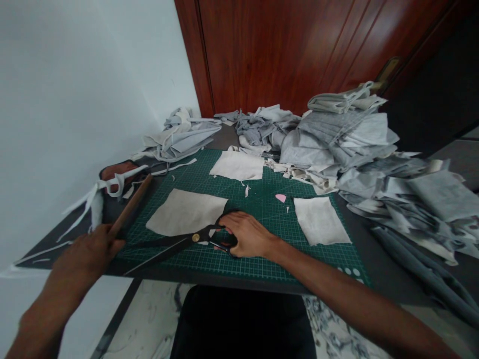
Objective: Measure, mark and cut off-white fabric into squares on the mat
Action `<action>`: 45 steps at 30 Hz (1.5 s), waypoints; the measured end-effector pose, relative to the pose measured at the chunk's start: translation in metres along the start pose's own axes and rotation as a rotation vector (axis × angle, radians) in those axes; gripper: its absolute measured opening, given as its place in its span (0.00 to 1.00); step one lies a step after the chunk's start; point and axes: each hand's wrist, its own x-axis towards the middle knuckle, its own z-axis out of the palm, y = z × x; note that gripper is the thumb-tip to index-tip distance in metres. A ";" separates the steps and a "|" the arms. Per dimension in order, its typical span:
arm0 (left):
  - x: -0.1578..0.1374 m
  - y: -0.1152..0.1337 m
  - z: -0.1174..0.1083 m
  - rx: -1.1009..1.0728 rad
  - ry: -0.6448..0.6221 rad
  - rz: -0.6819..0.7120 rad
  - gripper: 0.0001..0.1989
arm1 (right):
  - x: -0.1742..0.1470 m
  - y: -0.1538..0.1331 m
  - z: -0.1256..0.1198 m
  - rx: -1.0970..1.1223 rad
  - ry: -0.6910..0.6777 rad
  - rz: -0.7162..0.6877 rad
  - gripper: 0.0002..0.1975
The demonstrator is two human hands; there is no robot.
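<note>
My right hand [249, 235] is closed through the handle loops of large black scissors [195, 238]. Their blades are spread apart and point left over the near edge of the green cutting mat [269, 254]. A cream fabric piece [185, 209] lies just behind the scissors, partly covered by them. My left hand [88, 254] grips the near end of a long wooden stick [130, 207], likely a ruler, slanting away at the mat's left edge. Two more pale fabric pieces lie on the mat, a far one [238, 165] and a right one [321, 221].
Folded grey cloth [337, 124] is stacked high at the back right, with more scraps [404, 194] below it. Another cloth heap [183, 137] sits at the back left by the white wall. A pink chalk piece [280, 198] lies on the mat. A wooden door [277, 55] stands behind.
</note>
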 end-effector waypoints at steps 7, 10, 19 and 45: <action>-0.003 0.020 -0.024 -0.045 -0.064 -0.084 0.15 | 0.005 0.029 -0.009 -0.044 -0.038 -0.087 0.21; -0.003 0.040 -0.031 0.011 0.011 -0.103 0.19 | 0.005 0.054 -0.023 -0.065 0.023 -0.062 0.21; 0.003 0.132 -0.019 0.005 -0.111 0.366 0.26 | -0.011 0.086 -0.055 0.102 0.511 0.170 0.19; 0.091 0.251 -0.016 -1.677 -0.784 0.325 0.23 | -0.008 0.073 -0.057 0.384 0.594 0.395 0.16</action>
